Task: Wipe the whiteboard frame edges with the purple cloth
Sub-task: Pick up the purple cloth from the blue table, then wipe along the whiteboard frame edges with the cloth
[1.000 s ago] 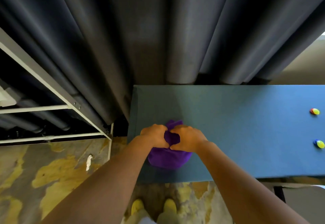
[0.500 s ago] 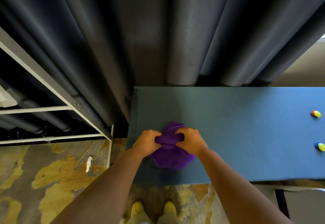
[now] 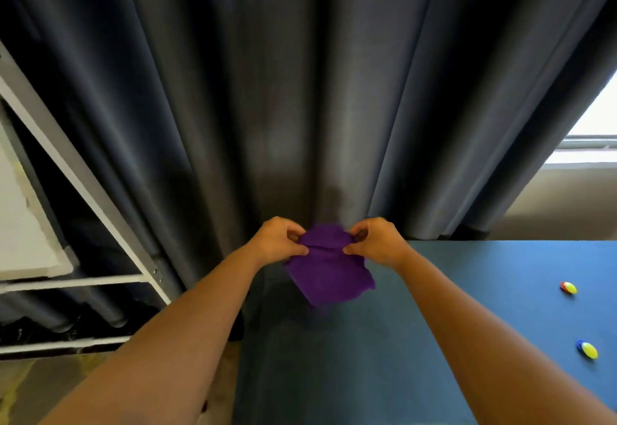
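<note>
Above the tabletop's (image 3: 467,291) 10 o'clock corner, your left hand (image 3: 277,241) and right hand (image 3: 377,241) each pinch the purple cloth's (image 3: 329,271) top edge; it hangs limp, light, soft. Bunch it firmly before wiping.

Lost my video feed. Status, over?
Left hand and right hand pinch purple cloth by its top edge. Cloth hangs above blue table. Nothing blocking.

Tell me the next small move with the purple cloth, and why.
Probably carry the purple cloth left to the white frame bar. The left hand and right hand pinch its top corners, it hangs over the blue surface, and it touches no frame.
</note>
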Demonstrator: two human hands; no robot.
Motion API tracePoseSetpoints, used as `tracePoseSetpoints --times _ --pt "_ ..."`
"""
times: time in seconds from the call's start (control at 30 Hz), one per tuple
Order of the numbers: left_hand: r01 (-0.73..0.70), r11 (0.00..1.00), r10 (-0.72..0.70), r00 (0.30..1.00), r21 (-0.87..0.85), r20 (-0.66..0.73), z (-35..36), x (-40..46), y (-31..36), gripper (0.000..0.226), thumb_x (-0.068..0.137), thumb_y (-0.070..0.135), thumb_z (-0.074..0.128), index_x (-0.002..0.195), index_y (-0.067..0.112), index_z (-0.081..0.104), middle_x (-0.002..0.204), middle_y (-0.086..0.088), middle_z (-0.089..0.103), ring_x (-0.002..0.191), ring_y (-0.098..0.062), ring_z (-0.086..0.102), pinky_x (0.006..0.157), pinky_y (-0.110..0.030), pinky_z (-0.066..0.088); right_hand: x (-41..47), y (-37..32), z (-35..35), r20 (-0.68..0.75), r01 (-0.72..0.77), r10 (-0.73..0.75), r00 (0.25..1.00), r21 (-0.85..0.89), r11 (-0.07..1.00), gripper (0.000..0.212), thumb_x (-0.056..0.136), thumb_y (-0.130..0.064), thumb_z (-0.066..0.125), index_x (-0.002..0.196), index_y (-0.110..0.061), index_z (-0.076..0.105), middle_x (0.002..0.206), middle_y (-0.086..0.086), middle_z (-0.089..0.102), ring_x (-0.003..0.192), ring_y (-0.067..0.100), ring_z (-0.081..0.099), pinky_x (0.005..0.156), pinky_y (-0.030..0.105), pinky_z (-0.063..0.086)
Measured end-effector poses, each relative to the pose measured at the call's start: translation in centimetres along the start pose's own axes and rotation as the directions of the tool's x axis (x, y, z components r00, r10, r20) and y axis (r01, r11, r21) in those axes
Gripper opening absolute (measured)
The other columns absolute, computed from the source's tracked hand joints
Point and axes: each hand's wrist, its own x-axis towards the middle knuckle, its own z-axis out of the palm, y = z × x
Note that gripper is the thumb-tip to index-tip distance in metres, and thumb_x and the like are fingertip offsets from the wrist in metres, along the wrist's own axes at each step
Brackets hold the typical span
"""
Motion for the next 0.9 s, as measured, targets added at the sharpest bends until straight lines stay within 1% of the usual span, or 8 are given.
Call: tracePoseSetpoints --times 0.07,0.13,0.27,0.37,0.47,0.6,0.7,0.9 --pt "-0.075 0.997 0.076 0.997 0.015 -0.035 -2.1 -0.2 2.8 0.026 0.075 0.003 0.075 0.1 0.007 0.071 0.089 -0.006 0.069 0.073 -0.009 0.063 0.069 -0.025 0.053 0.0 -1.8 -2.6 -0.074 0.04 -0.038 0.997 0.029 0.999 0.022 0.072 -0.016 0.076 0.093 -0.013 0.072 0.09 0.003 0.071 0.078 0.009 0.06 0.074 0.018 0.044" --pt "-0.141 0.99 0.143 0.986 0.023 -0.082 -4.1 -0.4 5.4 0.027 0.074 -0.001 0.074 0.101 0.003 0.071 0.091 -0.013 0.071 0.075 -0.016 0.064 0.069 -0.027 0.055 -0.1 -3.6 -5.2 -0.134 0.092 -0.082 0.988 0.071 0.993 0.02 0.071 -0.011 0.075 0.091 -0.011 0.072 0.09 0.005 0.072 0.081 0.012 0.064 0.077 0.021 0.047" --pt "-0.233 0.972 0.236 0.961 0.034 -0.147 -8.2 -1.2 10.3 0.03 0.075 -0.003 0.073 0.104 0.001 0.069 0.089 -0.011 0.066 0.065 -0.007 0.058 0.052 -0.008 0.047 -0.7 -7.1 -10.2 -0.202 0.18 -0.142 0.969 0.183 0.966 0.018 0.071 -0.001 0.073 0.088 -0.008 0.072 0.09 0.015 0.072 0.079 0.016 0.064 0.083 0.033 0.053" --pt "-0.304 0.953 0.302 0.937 0.017 -0.173 -11.1 -2.1 13.9 0.029 0.076 -0.005 0.071 0.104 0.0 0.068 0.081 -0.003 0.066 0.063 0.001 0.059 0.055 -0.008 0.049 -1.4 -9.8 -13.7 -0.237 0.258 -0.207 0.949 0.212 0.942 0.016 0.071 0.001 0.073 0.085 -0.009 0.072 0.087 0.014 0.071 0.08 0.019 0.064 0.086 0.04 0.053" --pt "-0.36 0.932 0.361 0.908 0.046 -0.212 -13.8 -3.3 17.0 0.028 0.076 -0.003 0.072 0.103 0.004 0.069 0.084 -0.003 0.067 0.067 -0.001 0.06 0.062 -0.012 0.052 -2.1 -12.3 -16.6 -0.293 0.305 -0.235 0.927 0.218 0.927 0.017 0.071 0.0 0.074 0.087 -0.006 0.072 0.091 0.017 0.071 0.084 0.023 0.065 0.089 0.042 0.052" --pt "-0.406 0.911 0.411 0.885 0.072 -0.216 -16.8 -4.6 20.1 0.022 0.077 -0.002 0.072 0.095 0.01 0.07 0.077 0.002 0.069 0.055 0.002 0.062 0.048 -0.012 0.046 -2.9 -15.5 -19.5 -0.332 0.378 -0.309 0.891 0.17 0.91 0.017 0.071 0.001 0.073 0.087 -0.005 0.071 0.09 0.017 0.071 0.081 0.021 0.064 0.087 0.041 0.053" --pt "-0.417 0.901 0.433 0.864 0.117 -0.255 -19.0 -6.2 21.8 0.023 0.077 -0.001 0.072 0.098 0.009 0.07 0.08 -0.001 0.07 0.06 -0.004 0.062 0.048 -0.014 0.046 -3.4 -18.3 -21.4 -0.345 0.416 -0.362 0.866 0.095 0.904 0.017 0.073 -0.003 0.072 0.089 -0.007 0.071 0.09 0.012 0.072 0.082 0.019 0.067 0.085 0.037 0.054" --pt "-0.431 0.879 0.477 0.802 0.205 -0.36 -24.1 -10.6 23.5 0.023 0.075 -0.001 0.074 0.093 0.014 0.071 0.08 0.002 0.071 0.062 -0.001 0.065 0.054 -0.016 0.051 -3.4 -24.7 -23.0 -0.355 0.517 -0.483 0.8 0.001 0.856 0.017 0.072 -0.004 0.072 0.088 -0.01 0.071 0.089 0.008 0.072 0.081 0.017 0.066 0.084 0.034 0.054"
